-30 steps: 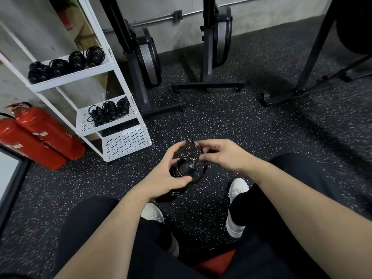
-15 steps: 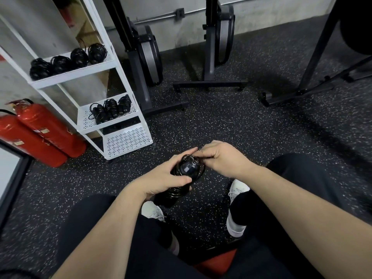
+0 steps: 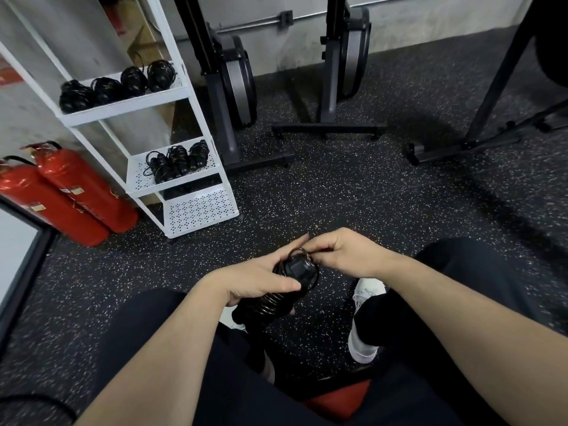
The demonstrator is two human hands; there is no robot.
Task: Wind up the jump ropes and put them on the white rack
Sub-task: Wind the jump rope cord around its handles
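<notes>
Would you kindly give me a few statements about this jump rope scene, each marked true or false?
1. The left hand grips the jump rope. True.
2. The right hand rests on the floor. False: it pinches the cord at the top of the bundle.
3. Wound ropes already lie on the white rack. True.
4. The rack's bottom shelf is full of ropes. False: none shows on it; ropes lie on the two shelves above.
5. Two red fire extinguishers stand left of the rack. True.
</notes>
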